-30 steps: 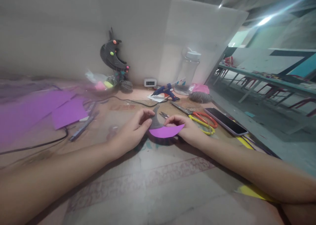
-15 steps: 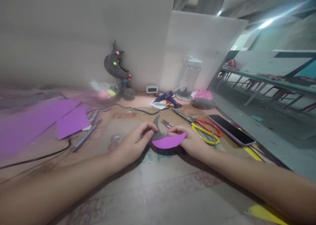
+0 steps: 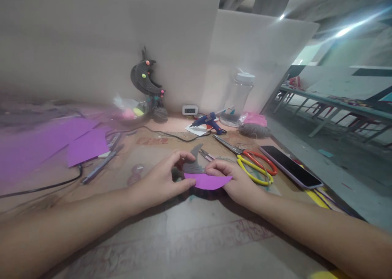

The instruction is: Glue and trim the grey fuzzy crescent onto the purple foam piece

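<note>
Between my hands is a curved purple paper piece (image 3: 210, 181) with a grey, crescent-like piece (image 3: 193, 163) lying against its upper edge. My right hand (image 3: 237, 179) pinches the purple paper near the middle and right, its thumb bent over the top edge. On the other side, my left hand (image 3: 167, 175) touches both pieces: the thumb is at the purple paper's left end, the index fingertip at the grey crescent's edge. Its thumb and index are apart around them. Just behind lie small pointed snips (image 3: 206, 154), partly hidden by my right hand.
Right of my hands lie scissors (image 3: 255, 160) with red and yellow handles and a phone (image 3: 290, 166). Behind are a glue gun (image 3: 208, 121), small clock (image 3: 190, 110), clear bottle (image 3: 240, 93) and grey yarn (image 3: 254, 130). A dark decorated crescent (image 3: 143, 77) stands left; purple sheets (image 3: 87, 146) lie below.
My left thumb has moved down from the grey crescent to the purple paper's left end, opening away from the index finger. The grey crescent shows more fully. The view has shifted slightly.
</note>
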Demonstrator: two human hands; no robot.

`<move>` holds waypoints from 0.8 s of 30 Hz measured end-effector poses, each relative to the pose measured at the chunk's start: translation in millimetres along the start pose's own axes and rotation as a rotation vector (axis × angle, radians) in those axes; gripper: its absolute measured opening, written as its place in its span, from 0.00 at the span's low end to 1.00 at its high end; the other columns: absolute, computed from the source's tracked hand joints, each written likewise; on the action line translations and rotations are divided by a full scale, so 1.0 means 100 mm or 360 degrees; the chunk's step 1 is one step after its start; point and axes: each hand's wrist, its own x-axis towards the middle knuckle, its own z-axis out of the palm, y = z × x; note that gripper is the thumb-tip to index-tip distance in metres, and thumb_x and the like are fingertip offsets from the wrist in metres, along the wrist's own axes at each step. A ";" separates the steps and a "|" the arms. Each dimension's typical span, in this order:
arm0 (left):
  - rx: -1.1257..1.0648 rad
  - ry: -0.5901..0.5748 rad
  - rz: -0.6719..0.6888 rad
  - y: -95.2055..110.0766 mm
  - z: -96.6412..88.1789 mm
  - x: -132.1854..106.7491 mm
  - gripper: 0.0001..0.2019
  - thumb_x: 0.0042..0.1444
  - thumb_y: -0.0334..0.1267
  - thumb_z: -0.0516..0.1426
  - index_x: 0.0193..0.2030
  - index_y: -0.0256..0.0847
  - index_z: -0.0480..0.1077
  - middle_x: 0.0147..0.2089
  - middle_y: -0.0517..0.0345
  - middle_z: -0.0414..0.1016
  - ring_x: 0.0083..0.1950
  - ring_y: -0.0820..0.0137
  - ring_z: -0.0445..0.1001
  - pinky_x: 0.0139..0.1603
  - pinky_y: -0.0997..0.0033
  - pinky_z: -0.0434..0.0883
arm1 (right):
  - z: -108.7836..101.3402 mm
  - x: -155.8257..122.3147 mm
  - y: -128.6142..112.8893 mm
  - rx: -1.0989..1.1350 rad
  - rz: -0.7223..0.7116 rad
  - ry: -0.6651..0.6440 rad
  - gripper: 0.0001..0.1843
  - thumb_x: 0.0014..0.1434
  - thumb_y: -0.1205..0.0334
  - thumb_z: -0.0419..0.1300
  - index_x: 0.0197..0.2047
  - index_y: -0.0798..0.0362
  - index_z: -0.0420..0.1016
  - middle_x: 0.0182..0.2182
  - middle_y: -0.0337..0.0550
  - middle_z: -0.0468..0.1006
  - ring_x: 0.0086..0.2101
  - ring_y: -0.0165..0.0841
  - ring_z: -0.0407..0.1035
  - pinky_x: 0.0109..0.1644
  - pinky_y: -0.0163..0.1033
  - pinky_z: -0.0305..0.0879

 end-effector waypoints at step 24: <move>-0.0089 -0.0031 0.0130 -0.01 0.04 0.00 0.18 0.58 0.40 0.58 0.54 0.42 0.62 0.50 0.51 0.71 0.41 0.68 0.73 0.39 0.67 0.72 | 0.03 0.03 -0.07 -0.0305 -0.0136 0.0154 0.21 0.58 0.44 0.58 0.28 0.54 0.66 0.20 0.33 0.64 0.20 0.25 0.57 0.23 0.31 0.51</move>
